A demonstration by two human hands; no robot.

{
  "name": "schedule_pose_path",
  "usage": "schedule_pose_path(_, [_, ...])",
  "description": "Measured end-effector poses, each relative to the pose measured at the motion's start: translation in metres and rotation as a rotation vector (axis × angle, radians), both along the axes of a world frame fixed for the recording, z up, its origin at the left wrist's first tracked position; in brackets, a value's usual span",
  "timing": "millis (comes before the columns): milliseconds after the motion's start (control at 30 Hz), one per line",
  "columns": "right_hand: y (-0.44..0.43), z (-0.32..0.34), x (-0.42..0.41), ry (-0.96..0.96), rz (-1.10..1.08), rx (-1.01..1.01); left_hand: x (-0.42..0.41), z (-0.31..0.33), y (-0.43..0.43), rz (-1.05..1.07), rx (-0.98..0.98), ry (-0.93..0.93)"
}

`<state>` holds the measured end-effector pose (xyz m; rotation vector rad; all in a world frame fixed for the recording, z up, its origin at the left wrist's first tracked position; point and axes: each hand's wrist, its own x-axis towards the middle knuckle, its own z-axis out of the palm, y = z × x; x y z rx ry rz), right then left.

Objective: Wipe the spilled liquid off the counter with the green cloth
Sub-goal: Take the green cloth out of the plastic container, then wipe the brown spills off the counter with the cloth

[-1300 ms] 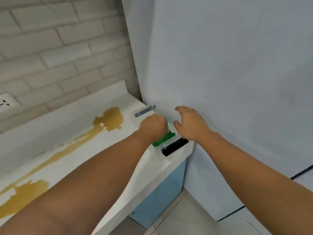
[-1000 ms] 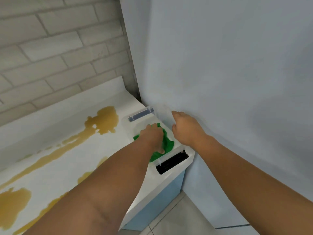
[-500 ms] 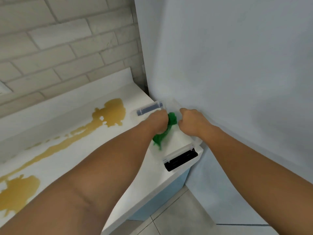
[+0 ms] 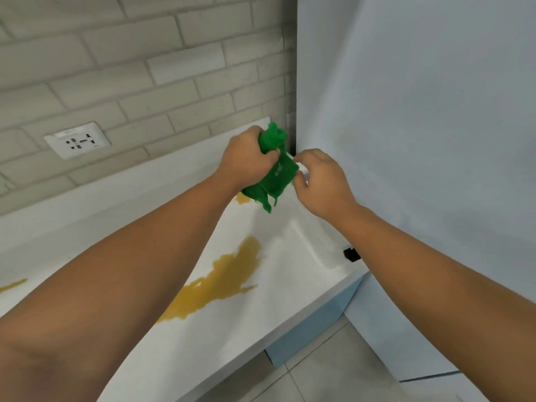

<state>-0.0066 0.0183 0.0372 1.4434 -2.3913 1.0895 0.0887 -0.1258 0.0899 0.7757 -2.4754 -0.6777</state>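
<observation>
Green cloth (image 4: 275, 175) is held up over the back right corner of the desk (image 4: 261, 329), bunched in the left hand (image 4: 246, 161); those fingers are wrapped tight round its middle, so the ends dangle loose. Right hand (image 4: 322, 181) sits just beside the cloth's right edge with fingers curled; can't tell if they're pinching the cloth or something whitish there; my guess is it's helping spread it out. Yellow spill (image 4: 220, 282) lies near the front edge, smaller streak (image 4: 13, 285) far left; no wiping yet.
</observation>
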Motion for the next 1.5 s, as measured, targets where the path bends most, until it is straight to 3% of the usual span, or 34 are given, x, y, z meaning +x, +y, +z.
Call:
schedule_pose_path(133, [0.002, -0.02, 0.065, 0.058, 0.108, -0.067, 0.055, -0.019, -0.024, 0.077, -0.07, 0.016])
schedule_pose_path(433, [0.02, -0.135, 0.121, -0.147, 0.03, 0.34, 0.131, -0.117, -0.071, 0.033, -0.098, -0.185])
schedule_pose_path(533, [0.021, -0.156, 0.119, -0.176, -0.013, 0.437, 0.151, -0.16, -0.069, -0.023, 0.078, -0.34])
schedule_pose_path(667, [0.024, -0.176, 0.112, -0.147, -0.045, 0.478, 0.167, -0.188, -0.077, 0.016, 0.486, -0.253])
schedule_pose_path(733, [0.029, -0.184, 0.112, -0.153, -0.061, 0.519, 0.167, -0.192, -0.079, -0.011, 0.554, -0.276])
schedule_pose_path(833, [0.033, -0.193, 0.113, -0.115, -0.081, 0.533, 0.156, -0.203, -0.074, -0.036, 0.273, -0.382])
schedule_pose_path(900, [0.032, -0.194, 0.11, -0.103, -0.079, 0.528, 0.144, -0.211, -0.071, -0.053, 0.162, -0.332])
schedule_pose_path(1133, [0.031, -0.197, 0.106, -0.083, -0.077, 0.519, 0.092, -0.214, -0.058, -0.349, 0.166, -0.423])
schedule_pose_path(1300, [0.032, -0.197, 0.107, -0.079, -0.071, 0.511, 0.117, -0.221, -0.06, -0.511, 0.138, -0.397])
schedule_pose_path(1500, [0.032, -0.196, 0.107, -0.091, -0.07, 0.51, 0.12, -0.221, -0.088, -0.267, 0.067, -0.453])
